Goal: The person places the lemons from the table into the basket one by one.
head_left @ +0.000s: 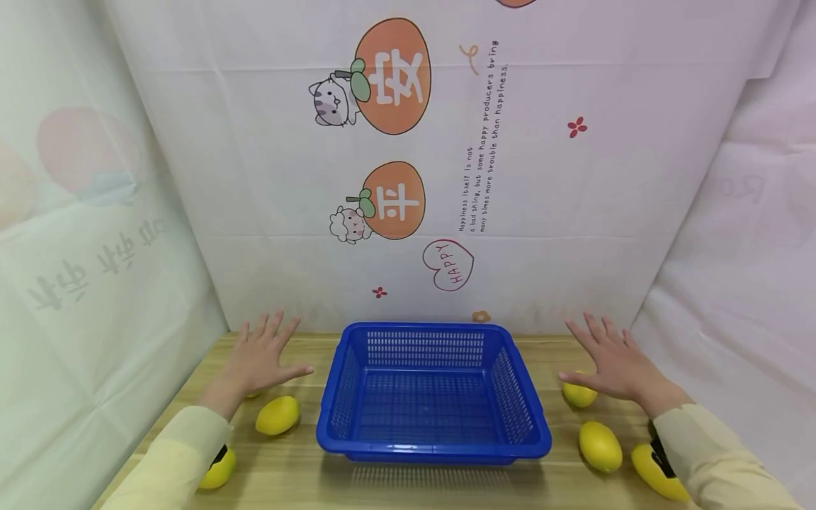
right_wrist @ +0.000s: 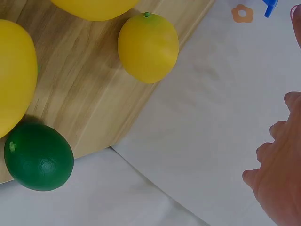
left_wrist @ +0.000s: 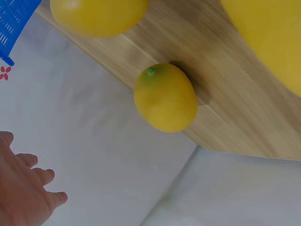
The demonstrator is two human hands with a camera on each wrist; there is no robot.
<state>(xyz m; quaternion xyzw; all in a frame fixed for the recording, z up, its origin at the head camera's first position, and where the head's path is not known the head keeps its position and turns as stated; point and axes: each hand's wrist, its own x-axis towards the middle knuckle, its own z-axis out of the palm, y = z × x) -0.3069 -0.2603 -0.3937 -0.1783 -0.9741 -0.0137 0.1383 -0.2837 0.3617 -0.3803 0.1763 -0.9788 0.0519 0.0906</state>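
A blue plastic basket (head_left: 433, 449) with slotted walls stands between the two hands, with nothing inside it. My left hand (head_left: 260, 360) hovers left of it, fingers spread and holding nothing. Below that hand lies a yellow lemon (head_left: 278, 416); another lemon (left_wrist: 165, 98), mostly hidden by the hand in the head view, sits near the table's edge. On the other side, my right hand (head_left: 617, 363) is also spread and bare, partly covering a lemon (head_left: 579, 394). Closer to me is a second lemon (head_left: 601, 447). A dark green fruit (right_wrist: 38, 157) shows in the right wrist view.
The wooden table (head_left: 287, 482) ends at a white printed cloth (head_left: 510, 283) hanging behind it, with more cloth at both sides. One lemon (head_left: 219, 471) lies by the left sleeve, and another lemon (head_left: 656, 474) is partly behind the right sleeve.
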